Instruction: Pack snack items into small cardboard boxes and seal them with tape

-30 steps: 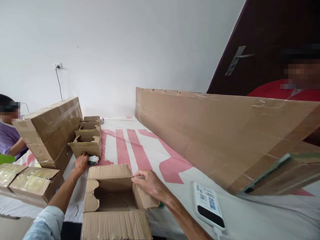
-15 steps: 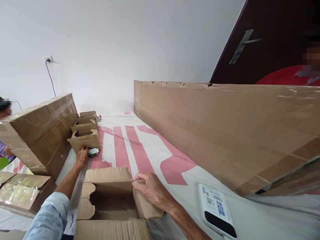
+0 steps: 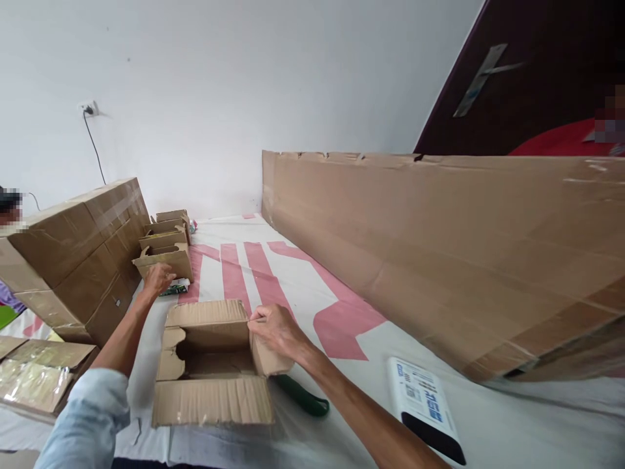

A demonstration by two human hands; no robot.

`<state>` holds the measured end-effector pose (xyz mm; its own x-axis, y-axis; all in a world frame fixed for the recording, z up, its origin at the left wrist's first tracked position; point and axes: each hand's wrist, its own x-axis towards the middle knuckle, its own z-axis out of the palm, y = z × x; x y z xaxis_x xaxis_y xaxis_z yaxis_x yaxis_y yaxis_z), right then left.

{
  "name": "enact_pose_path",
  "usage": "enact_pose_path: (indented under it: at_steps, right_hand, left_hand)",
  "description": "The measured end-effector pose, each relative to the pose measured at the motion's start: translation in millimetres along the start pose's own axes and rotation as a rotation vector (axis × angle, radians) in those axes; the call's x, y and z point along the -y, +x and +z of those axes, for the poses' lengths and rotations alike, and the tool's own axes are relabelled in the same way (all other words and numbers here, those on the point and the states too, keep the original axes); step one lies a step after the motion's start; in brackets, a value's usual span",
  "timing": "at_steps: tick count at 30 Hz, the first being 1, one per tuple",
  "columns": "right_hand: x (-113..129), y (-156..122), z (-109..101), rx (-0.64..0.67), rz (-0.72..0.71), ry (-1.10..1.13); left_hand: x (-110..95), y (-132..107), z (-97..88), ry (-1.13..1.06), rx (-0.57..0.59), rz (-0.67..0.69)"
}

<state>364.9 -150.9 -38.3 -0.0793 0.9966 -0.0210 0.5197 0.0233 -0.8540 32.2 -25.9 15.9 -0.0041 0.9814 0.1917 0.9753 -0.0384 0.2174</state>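
Note:
An open cardboard box point(image 3: 209, 400), its flaps folded out and its inside empty, sits in front of me. My right hand point(image 3: 276, 329) pinches the box's far right corner. Farther off on the left, my left hand point(image 3: 159, 279) hovers with loosely bent fingers, nothing visible between them. Just under and beside it lies a small green-and-white carton point(image 3: 176, 286) on the cloth. Behind that hand stands the nearest of several open cardboard boxes point(image 3: 178, 262) in a row. A long, rounded dark green object point(image 3: 303, 396) sticks out from the front box's right side; its kind is unclear.
Taped cardboard boxes point(image 3: 73, 267) are stacked on the left, with another box point(image 3: 41, 374) nearer. A tall cardboard panel point(image 3: 415, 260) runs along the right. A white device with a label point(image 3: 424, 404) lies on the pink-and-white cloth point(image 3: 342, 332). People are partly visible at both sides.
The open box has slid away from me with my right hand on its corner, uncovering the dark green object. My left hand has risen slightly off the small carton, which lies turned differently.

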Motion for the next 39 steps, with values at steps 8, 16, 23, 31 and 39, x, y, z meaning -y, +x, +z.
enact_pose_path:
  at_steps: [8,16,23,31,39]
  right_hand:
    - [27.0,38.7,20.4,-0.085,-0.095,-0.059]
    - [-22.9,-6.9,16.5,-0.114,-0.211,-0.042]
    - [-86.3,-53.2,30.4,-0.136,-0.185,-0.461]
    - [-135.0,-69.7,51.8,-0.13,-0.193,-0.672]
    - [-141.6,-73.5,64.6,-0.228,-0.225,-0.775]
  left_hand:
    - [-63.6,-164.6,-29.2,0.009,0.436,0.536]
    - [-32.3,-123.1,-4.5,0.495,0.101,0.242]
    - [-1.7,-73.1,9.7,0.49,-0.001,0.145]
    - [7.5,-106.9,-24.2,0.404,0.016,0.12]
    - [129.5,-208.4,-115.9,0.363,0.391,-0.017]
